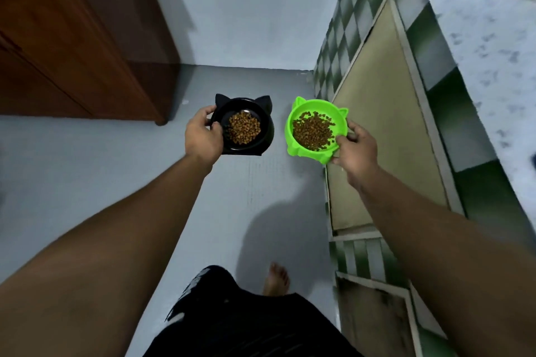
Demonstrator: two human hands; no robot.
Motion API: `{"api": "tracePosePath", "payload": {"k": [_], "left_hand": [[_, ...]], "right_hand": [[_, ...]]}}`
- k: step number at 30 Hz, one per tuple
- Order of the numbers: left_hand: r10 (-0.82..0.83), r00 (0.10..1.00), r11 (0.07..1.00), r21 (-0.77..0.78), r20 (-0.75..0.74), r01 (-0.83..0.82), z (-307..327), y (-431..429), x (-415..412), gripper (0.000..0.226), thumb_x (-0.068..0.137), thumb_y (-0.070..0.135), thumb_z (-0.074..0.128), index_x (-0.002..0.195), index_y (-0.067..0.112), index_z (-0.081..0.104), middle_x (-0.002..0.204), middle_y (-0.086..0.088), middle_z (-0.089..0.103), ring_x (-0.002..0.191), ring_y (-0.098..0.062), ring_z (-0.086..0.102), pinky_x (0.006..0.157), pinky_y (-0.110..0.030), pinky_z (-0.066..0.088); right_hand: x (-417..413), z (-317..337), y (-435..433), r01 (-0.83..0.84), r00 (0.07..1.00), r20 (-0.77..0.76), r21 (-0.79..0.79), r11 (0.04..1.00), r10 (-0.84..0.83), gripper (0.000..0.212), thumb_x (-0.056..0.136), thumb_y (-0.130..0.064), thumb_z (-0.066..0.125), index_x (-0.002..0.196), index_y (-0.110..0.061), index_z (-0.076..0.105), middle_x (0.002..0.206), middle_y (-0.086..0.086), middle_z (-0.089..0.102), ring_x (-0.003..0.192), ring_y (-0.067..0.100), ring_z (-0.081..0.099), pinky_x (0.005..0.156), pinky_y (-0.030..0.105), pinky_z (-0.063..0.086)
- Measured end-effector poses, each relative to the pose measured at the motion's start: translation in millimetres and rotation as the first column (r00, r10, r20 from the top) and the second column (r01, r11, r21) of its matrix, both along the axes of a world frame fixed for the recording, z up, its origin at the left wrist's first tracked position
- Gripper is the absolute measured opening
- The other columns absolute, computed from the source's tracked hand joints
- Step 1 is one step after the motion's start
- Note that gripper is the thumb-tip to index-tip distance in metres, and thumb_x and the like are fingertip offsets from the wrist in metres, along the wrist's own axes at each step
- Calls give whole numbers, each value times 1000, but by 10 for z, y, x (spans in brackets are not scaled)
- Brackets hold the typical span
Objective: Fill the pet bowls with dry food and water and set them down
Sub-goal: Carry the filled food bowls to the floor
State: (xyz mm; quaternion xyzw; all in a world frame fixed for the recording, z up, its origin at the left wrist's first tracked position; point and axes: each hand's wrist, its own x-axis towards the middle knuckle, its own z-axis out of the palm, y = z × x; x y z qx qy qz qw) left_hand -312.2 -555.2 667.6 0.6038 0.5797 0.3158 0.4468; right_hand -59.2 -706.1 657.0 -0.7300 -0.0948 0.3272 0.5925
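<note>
My left hand (pixel 202 136) grips the left rim of a black cat-eared bowl (pixel 262 113) with brown dry food (pixel 243 127) heaped in it. My right hand (pixel 355 146) pinches the near right rim of a bright green cat-eared bowl (pixel 293 120), which also holds brown dry food (pixel 311 131). Both bowls are held up in the air over the grey floor (pixel 255 182), side by side and a little apart. The green bowl tilts slightly toward the left. No water is in view.
A brown wooden cabinet (pixel 72 38) stands at the left against the pale wall (pixel 246 9). A green-tiled counter (pixel 429 46) with beige doors and a speckled white top runs along the right. My bare foot (pixel 277 278) is on the floor below.
</note>
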Motion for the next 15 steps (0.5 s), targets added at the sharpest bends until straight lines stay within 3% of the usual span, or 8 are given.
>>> {"api": "tracePosePath", "payload": {"k": [3, 5, 10, 15], "left_hand": [[-4, 1000, 1000, 23, -26, 5, 31, 435, 353, 38, 102, 1, 46, 136, 11, 59, 105, -4, 60, 86, -12, 59, 70, -5, 48], [-9, 999, 1000, 28, -37, 10, -7, 784, 570, 38, 103, 0, 46, 138, 10, 57, 101, 1, 58, 78, -7, 57, 58, 2, 41], [13, 999, 1000, 10, -38, -12, -185, 1747, 1070, 37, 103, 1, 45, 137, 12, 58, 90, 11, 55, 74, -2, 56, 54, 2, 40], [0, 998, 995, -96, -61, -6, -340, 2643, 1516, 38, 104, 8, 46, 137, 21, 57, 106, 0, 61, 76, -3, 57, 57, -12, 45]], "right_hand": [[371, -35, 457, -47, 998, 40, 2, 999, 47, 45, 92, 3, 56, 131, -19, 62, 108, -2, 72, 104, 31, 70, 87, 64, 54], [578, -58, 794, -53, 997, 53, 17, 998, 52, 44, 93, 3, 56, 129, -22, 62, 113, -1, 71, 106, 30, 70, 89, 62, 54], [1062, -195, 1649, -46, 996, 71, 12, 999, 46, 45, 92, -2, 58, 131, -24, 62, 115, -1, 70, 103, 25, 70, 78, 62, 58], [1464, -265, 2513, 3, 998, 57, -36, 999, -1, 46, 88, -7, 61, 127, -31, 65, 114, 4, 68, 100, 26, 69, 70, 58, 60]]}}
